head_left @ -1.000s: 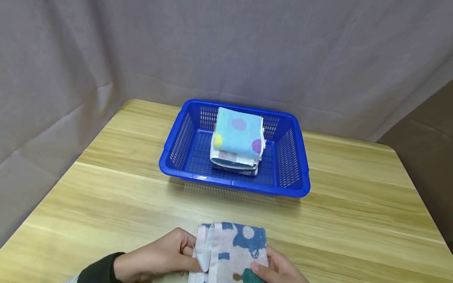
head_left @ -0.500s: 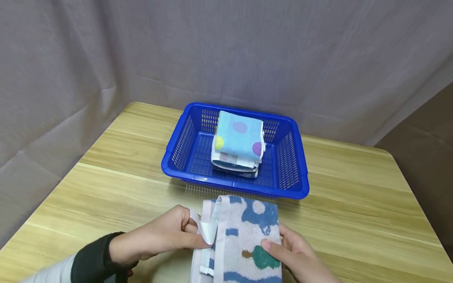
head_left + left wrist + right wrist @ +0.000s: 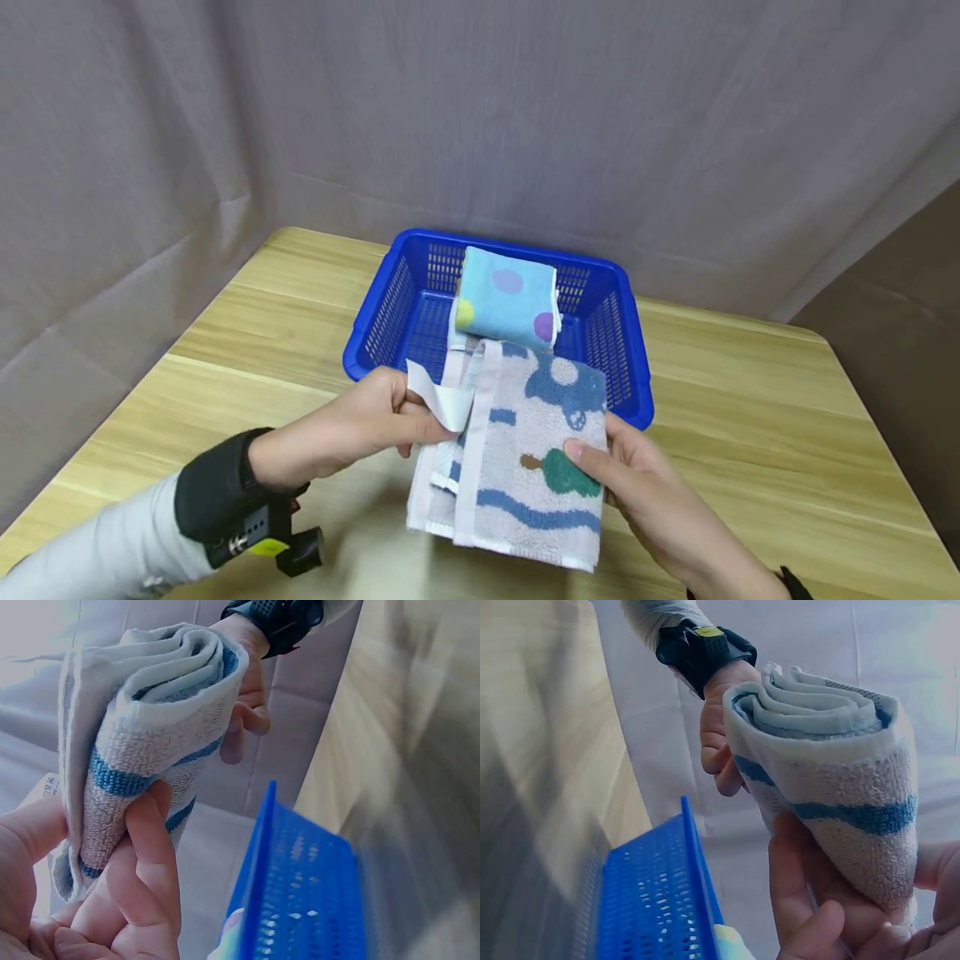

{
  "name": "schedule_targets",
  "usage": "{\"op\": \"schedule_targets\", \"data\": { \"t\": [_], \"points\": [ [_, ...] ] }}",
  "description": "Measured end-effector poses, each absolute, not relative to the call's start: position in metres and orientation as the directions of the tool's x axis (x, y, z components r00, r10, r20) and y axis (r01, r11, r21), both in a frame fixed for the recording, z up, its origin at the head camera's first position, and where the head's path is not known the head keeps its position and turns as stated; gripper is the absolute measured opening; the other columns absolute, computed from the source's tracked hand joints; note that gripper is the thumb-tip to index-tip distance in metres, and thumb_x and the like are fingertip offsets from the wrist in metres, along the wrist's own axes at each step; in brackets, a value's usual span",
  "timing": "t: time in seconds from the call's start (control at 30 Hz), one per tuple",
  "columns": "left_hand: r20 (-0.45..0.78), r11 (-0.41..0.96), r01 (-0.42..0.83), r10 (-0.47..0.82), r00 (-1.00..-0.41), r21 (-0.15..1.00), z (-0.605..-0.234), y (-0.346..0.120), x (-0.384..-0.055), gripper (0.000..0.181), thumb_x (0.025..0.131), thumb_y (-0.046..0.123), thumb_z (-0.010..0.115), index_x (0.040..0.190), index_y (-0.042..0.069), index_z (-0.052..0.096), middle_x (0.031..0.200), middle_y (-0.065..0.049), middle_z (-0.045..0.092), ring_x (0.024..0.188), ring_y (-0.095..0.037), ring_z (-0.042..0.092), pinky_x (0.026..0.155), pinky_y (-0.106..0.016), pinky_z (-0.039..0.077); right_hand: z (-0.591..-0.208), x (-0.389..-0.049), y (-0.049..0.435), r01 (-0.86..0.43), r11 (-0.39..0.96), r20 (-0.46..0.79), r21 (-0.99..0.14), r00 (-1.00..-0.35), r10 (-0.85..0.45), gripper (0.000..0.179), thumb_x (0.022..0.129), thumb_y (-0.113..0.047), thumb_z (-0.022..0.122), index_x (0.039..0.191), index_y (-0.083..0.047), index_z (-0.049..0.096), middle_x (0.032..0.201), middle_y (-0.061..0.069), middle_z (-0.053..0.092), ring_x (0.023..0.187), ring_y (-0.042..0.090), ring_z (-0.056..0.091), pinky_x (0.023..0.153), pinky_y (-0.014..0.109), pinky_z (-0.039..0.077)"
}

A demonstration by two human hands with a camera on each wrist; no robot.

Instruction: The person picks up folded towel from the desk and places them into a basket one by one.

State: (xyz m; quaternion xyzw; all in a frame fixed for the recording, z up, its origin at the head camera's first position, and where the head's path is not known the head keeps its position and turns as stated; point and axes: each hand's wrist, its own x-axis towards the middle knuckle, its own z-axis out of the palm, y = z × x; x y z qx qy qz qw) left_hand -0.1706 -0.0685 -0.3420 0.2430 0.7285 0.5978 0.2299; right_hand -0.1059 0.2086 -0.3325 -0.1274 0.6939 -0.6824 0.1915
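A folded towel (image 3: 517, 458), pale with blue shapes and a green tree, is held up over the near rim of the blue basket. My left hand (image 3: 382, 417) pinches its left edge, where a white label (image 3: 442, 402) sticks out. On the other side my right hand (image 3: 637, 475) grips the right edge, thumb on top near the tree and fingers beneath. Both wrist views show the towel's rolled layers end-on, with fingers curled under the towel (image 3: 157, 735) on the left and the towel (image 3: 840, 772) on the right.
Behind the held towel stands the blue plastic basket (image 3: 637, 367) on the wooden table (image 3: 750, 433). Inside it lies a light-blue spotted folded towel (image 3: 506, 296), on top of other folded cloth partly hidden by the held towel. Grey curtain (image 3: 525, 125) hangs behind the table.
Both hands have moved forward and up with the folded towel, from the near table edge to over the basket's front rim. The label has come more into view.
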Motion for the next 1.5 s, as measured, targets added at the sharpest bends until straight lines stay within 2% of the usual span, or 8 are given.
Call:
{"op": "schedule_targets", "data": {
  "t": [0.3,0.57,0.67,0.77,0.83,0.97,1.13,1.5],
  "points": [
    [-0.039,0.065,0.003,0.628,-0.777,0.998,-0.329,-0.065,-0.193,0.026,0.085,0.013,0.063,0.105,-0.004,0.062,0.095,-0.013,0.068,0.081,-0.026,0.062,0.057,-0.027,0.049,-0.321,-0.136,0.208,0.106,-0.01,-0.093,-0.994,-0.913,-0.397,0.046,0.099,-0.017,0.044,0.135,0.005,0.026,0.109,0.009,0.063,0.096,0.03,0.058,0.075,0.036,0.052],
    [-0.083,0.111,-0.018,0.614,-0.785,0.994,-0.315,-0.064,-0.214,0.029,0.089,0.019,0.06,0.109,-0.001,0.061,0.099,-0.01,0.067,0.083,-0.023,0.061,0.062,-0.028,0.048,-0.316,-0.17,0.206,0.144,-0.036,-0.124,-0.989,-0.935,-0.331,0.042,0.097,-0.021,0.048,0.131,0.001,0.035,0.101,0.004,0.066,0.088,0.021,0.062,0.068,0.03,0.054],
    [-0.078,0.098,-0.023,0.614,-0.785,0.995,-0.311,-0.062,-0.224,0.027,0.089,0.02,0.059,0.107,0.001,0.06,0.1,-0.011,0.065,0.085,-0.024,0.059,0.069,-0.032,0.047,-0.313,-0.187,0.209,0.16,-0.062,-0.131,-0.985,-0.935,-0.328,0.035,0.097,-0.021,0.048,0.126,-0.002,0.04,0.098,0.001,0.066,0.086,0.018,0.061,0.067,0.028,0.053],
    [-0.096,0.122,-0.031,0.572,-0.815,0.992,-0.308,-0.059,-0.234,0.023,0.089,0.022,0.06,0.094,0.0,0.058,0.108,-0.011,0.058,0.089,-0.021,0.054,0.078,-0.037,0.046,-0.312,-0.204,0.211,0.168,-0.079,-0.135,-0.983,-0.938,-0.321,0.028,0.097,-0.022,0.049,0.118,-0.004,0.044,0.095,0.0,0.064,0.085,0.015,0.06,0.067,0.027,0.052],
    [-0.106,0.135,-0.037,0.545,-0.832,0.99,-0.308,-0.057,-0.241,0.026,0.089,0.022,0.06,0.101,-0.001,0.056,0.115,-0.012,0.053,0.094,-0.021,0.051,0.086,-0.041,0.043,-0.311,-0.214,0.211,0.169,-0.078,-0.138,-0.983,-0.943,-0.302,0.025,0.096,-0.022,0.051,0.115,-0.006,0.046,0.092,-0.001,0.064,0.082,0.014,0.06,0.065,0.026,0.051],
    [-0.107,0.126,-0.049,0.514,-0.851,0.991,-0.309,-0.055,-0.251,0.05,0.089,0.019,0.059,0.13,-0.004,0.04,0.13,-0.014,0.046,0.104,-0.025,0.047,0.096,-0.048,0.037,-0.31,-0.229,0.211,0.165,-0.049,-0.145,-0.985,-0.949,-0.279,0.033,0.096,-0.026,0.051,0.122,-0.006,0.045,0.094,-0.001,0.065,0.084,0.016,0.06,0.065,0.027,0.051],
    [-0.095,0.129,-0.035,0.494,-0.865,0.991,-0.312,-0.05,-0.266,0.058,0.09,0.018,0.058,0.137,-0.003,0.033,0.129,-0.013,0.047,0.106,-0.025,0.047,0.095,-0.046,0.038,-0.31,-0.243,0.213,0.177,-0.046,-0.159,-0.983,-0.951,-0.264,0.039,0.096,-0.027,0.05,0.128,-0.005,0.042,0.095,0.0,0.066,0.087,0.016,0.06,0.066,0.025,0.051],
    [-0.06,0.146,0.01,0.469,-0.881,0.989,-0.314,-0.043,-0.293,0.044,0.091,0.015,0.057,0.13,0.0,0.044,0.121,-0.014,0.055,0.106,-0.025,0.05,0.094,-0.045,0.039,-0.319,-0.277,0.208,0.22,-0.061,-0.205,-0.974,-0.961,-0.187,0.031,0.097,-0.029,0.048,0.116,-0.004,0.048,0.079,-0.002,0.065,0.071,0.01,0.059,0.054,0.02,0.045]
  ]
}}
